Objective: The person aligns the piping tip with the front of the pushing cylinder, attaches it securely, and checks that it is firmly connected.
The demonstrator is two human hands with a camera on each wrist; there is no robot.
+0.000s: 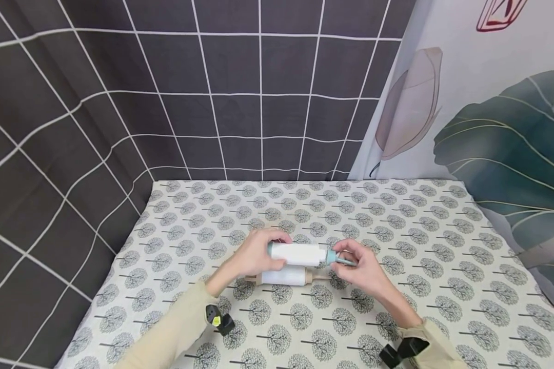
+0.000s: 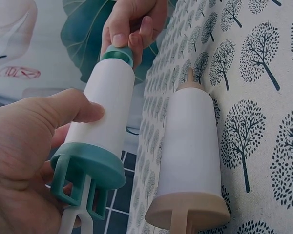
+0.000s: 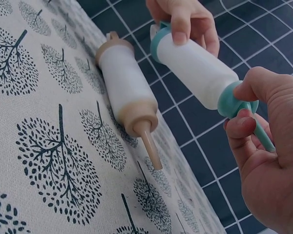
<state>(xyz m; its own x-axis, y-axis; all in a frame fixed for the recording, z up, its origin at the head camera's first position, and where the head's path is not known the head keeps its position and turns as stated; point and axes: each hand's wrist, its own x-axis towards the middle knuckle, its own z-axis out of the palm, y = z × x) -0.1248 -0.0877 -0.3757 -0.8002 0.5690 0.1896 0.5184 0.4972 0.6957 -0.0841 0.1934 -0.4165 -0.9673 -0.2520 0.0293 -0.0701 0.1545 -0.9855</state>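
A white squeeze bottle (image 1: 297, 253) with a teal base lies in the air above the cloth, tilted. My left hand (image 1: 259, 251) grips its body near the base, thumb along the front in the left wrist view. With thumb and fingers, my right hand (image 1: 361, 266) pinches the teal nozzle cap (image 3: 233, 100) at the other end; whether the cap is fully seated on the neck I cannot tell. A pale forked piece (image 2: 83, 200) shows among the teal prongs of the base. Below, a second white bottle (image 2: 190, 141) with a beige base and nozzle lies on the cloth, untouched.
The table is covered by a cloth (image 1: 397, 225) printed with trees. Behind and to the left hangs a dark grid-patterned curtain (image 1: 231, 66). A pale curtain with large leaves (image 1: 512, 148) hangs at the right.
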